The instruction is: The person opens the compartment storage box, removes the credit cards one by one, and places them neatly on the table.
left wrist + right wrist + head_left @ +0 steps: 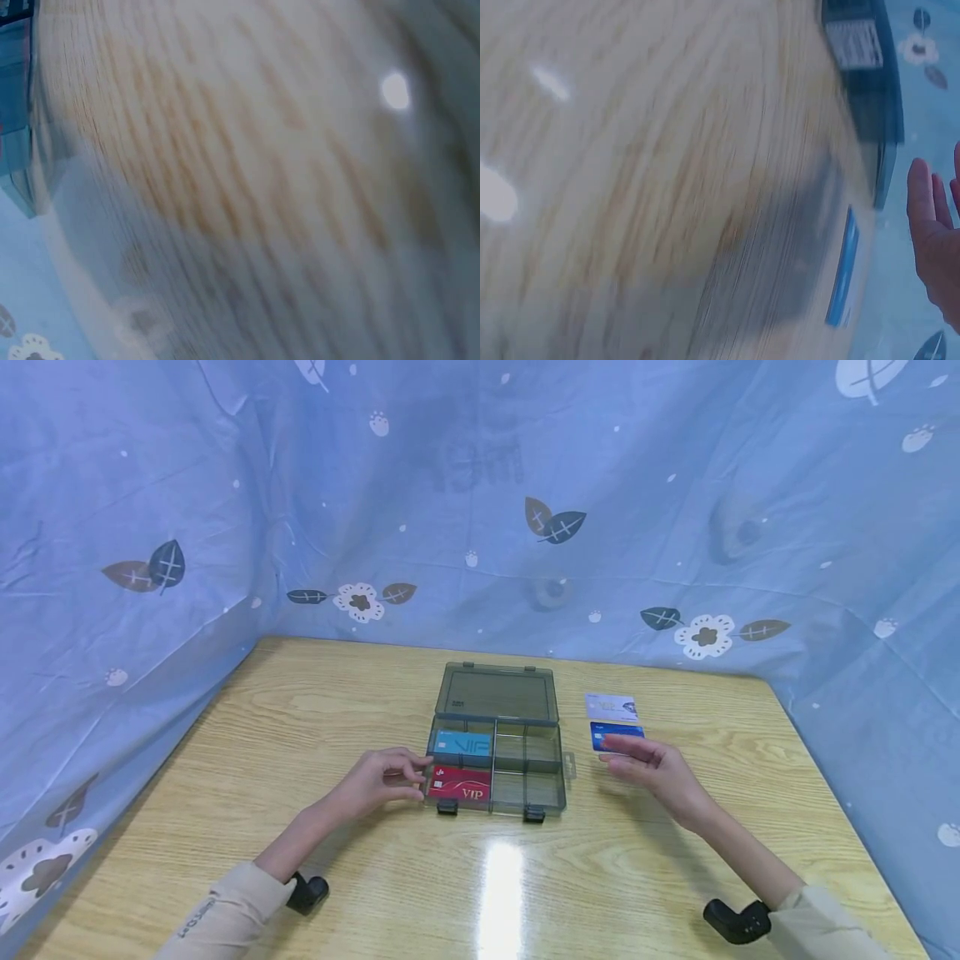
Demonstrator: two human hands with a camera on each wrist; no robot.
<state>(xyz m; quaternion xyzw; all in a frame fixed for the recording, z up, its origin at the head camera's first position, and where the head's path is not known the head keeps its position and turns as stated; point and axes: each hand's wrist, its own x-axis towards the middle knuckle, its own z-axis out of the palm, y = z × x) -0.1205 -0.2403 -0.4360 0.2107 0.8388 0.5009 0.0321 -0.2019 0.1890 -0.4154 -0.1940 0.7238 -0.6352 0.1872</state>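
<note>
A transparent grey compartment box (pixel 561 793) stands on the table with its lid folded back. Of its left compartments, the rear one holds a light blue VIP card (pixel 463 743) and the front one a red VIP card (pixel 459 783). My left hand (pixel 384 783) is at the box's left wall, fingers loosely bent and thumb apart, seeming to touch the edge. Right of the box, a white VIP card (pixel 611 707) lies behind a dark blue card (pixel 611 732). Above the near edge of the dark blue card, my right hand (pixel 660 774) hovers with nothing held, partly covering it.
The wooden table (pixel 300 702) ends at a blue patterned cloth (pixel 465 527) behind and at the sides. Two black latches (pixel 447 807) project from the box's front, and a small clear tab (pixel 570 766) from its right. Glare marks the table's front middle.
</note>
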